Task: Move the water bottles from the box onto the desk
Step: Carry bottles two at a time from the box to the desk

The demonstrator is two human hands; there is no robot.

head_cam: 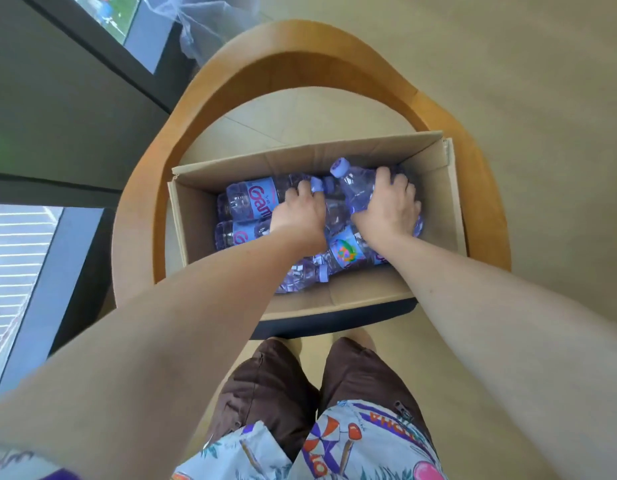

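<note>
Head view, looking down: open cardboard box [449,202] resting on a wooden chair [140,188], several water bottles [348,252] lying jumbled inside. Right hand [386,206] wrapped around a tilted bottle [357,187], cap end raised. Left hand [298,211] curled at the neck of another bottle [251,199], apparently pinching it near the cap, though fingers hide the contact. Clear plastic, purple-tinted, blue caps, pale blue labels with pink lettering. Likely full, so fairly heavy; thin walls yielding, smooth and a little slippery. Best taken around the body's middle or at the stiffer neck. No bench in sight.
</note>
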